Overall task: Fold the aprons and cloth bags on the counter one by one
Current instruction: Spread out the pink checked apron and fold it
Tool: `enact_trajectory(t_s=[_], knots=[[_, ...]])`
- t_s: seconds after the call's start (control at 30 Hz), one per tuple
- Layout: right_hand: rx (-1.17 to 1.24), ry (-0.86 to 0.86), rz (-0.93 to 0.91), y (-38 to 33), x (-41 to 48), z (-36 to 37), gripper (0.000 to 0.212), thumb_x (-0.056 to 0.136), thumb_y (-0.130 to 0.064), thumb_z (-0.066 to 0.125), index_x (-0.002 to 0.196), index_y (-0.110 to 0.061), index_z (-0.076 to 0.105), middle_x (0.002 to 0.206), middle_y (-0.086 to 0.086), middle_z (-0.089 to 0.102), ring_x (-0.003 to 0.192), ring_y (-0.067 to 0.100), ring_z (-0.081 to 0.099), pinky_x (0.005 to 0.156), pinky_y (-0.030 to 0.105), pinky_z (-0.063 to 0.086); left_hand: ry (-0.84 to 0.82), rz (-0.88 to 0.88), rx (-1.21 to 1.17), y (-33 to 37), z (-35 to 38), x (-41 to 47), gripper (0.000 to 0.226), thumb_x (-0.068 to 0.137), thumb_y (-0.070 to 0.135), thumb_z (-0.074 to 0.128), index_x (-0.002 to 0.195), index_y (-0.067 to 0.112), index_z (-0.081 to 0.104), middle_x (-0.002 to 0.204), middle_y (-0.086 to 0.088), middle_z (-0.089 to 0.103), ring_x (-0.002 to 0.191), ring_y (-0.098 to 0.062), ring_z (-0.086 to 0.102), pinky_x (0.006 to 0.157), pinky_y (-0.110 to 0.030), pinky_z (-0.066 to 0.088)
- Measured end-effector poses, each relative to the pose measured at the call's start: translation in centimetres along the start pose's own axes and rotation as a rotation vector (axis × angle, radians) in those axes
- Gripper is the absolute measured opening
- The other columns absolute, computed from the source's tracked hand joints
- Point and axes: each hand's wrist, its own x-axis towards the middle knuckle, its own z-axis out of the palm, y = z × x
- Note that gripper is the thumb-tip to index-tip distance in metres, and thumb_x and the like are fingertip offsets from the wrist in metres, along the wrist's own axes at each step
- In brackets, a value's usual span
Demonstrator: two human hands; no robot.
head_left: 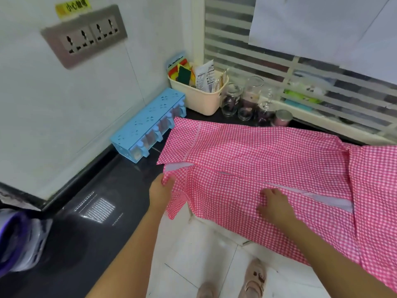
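A pink and white checked apron [268, 155] lies spread across the black counter [111, 190], its two long sides folded in toward the middle so strips of white lining show. Its near edge hangs over the counter's front. My left hand [161, 190] pinches the apron's left end near the corner. My right hand [275, 205] lies flat on the cloth, fingers spread, pressing the near flap down beside the fold line.
A blue spice rack [148, 123] stands against the white wall left of the apron. Behind it sit a cream basket [199, 97] of sponges and packets and several glass jars [247, 102]. A purple appliance [19, 239] is at the near left. White floor tiles lie below.
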Motion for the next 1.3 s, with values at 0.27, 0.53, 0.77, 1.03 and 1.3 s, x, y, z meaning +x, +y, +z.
enact_trajectory(t_s=[0.27, 0.53, 0.77, 1.03, 1.3], knots=[[0.043, 0.000, -0.074, 1.7, 1.3, -1.1, 0.050, 0.090, -0.023, 0.061, 0.137, -0.014, 0.046, 0.137, 0.006, 0.045, 0.122, 0.023, 0.047, 0.104, 0.033, 0.036, -0.027, -0.128, 0.018, 2.8, 2.0, 4.3, 0.025, 0.093, 0.023, 0.059, 0.091, 0.000, 0.067, 0.089, -0.013, 0.066, 0.088, -0.035, 0.063, 0.080, -0.037, 0.049], [0.091, -0.006, -0.170, 4.4, 2.3, -1.1, 0.045, 0.085, -0.018, 0.067, 0.129, -0.011, 0.056, 0.131, 0.005, 0.050, 0.112, 0.021, 0.051, 0.100, 0.029, 0.039, -0.017, 0.066, 0.337, 5.1, -1.0, 6.1, 0.024, 0.094, 0.020, 0.059, 0.111, 0.004, 0.058, 0.109, -0.012, 0.064, 0.087, -0.020, 0.062, 0.083, -0.036, 0.051], [-0.055, 0.273, -0.211, 4.9, 3.5, -0.9, 0.073, 0.046, 0.003, 0.087, 0.114, 0.000, 0.058, 0.123, 0.022, 0.053, 0.108, 0.042, 0.054, 0.090, 0.052, 0.049, -0.046, -0.279, 0.309, 4.9, -3.0, 8.3, 0.073, 0.094, 0.055, 0.045, 0.138, -0.003, 0.041, 0.124, -0.018, 0.056, 0.113, -0.036, 0.055, 0.088, -0.037, 0.049], [-0.182, 0.203, -0.237, 5.5, 3.3, 0.2, 0.083, 0.064, 0.012, 0.067, 0.138, -0.020, 0.048, 0.146, 0.016, 0.041, 0.132, 0.044, 0.039, 0.101, 0.064, 0.038, -0.143, -0.468, -0.121, 4.3, -2.0, 10.1, 0.088, 0.081, 0.042, 0.072, 0.144, -0.003, 0.030, 0.138, -0.021, 0.048, 0.121, -0.036, 0.052, 0.097, -0.044, 0.044], [-0.134, -0.148, -0.163, 4.2, 2.6, -1.9, 0.070, 0.093, -0.010, 0.045, 0.152, -0.029, 0.012, 0.161, 0.004, 0.005, 0.147, 0.027, 0.006, 0.119, 0.043, 0.012, -0.067, 0.138, 0.363, 8.6, 0.9, 6.7, 0.031, 0.098, 0.015, 0.047, 0.074, -0.004, 0.054, 0.071, -0.010, 0.059, 0.062, -0.022, 0.052, 0.057, -0.030, 0.040]])
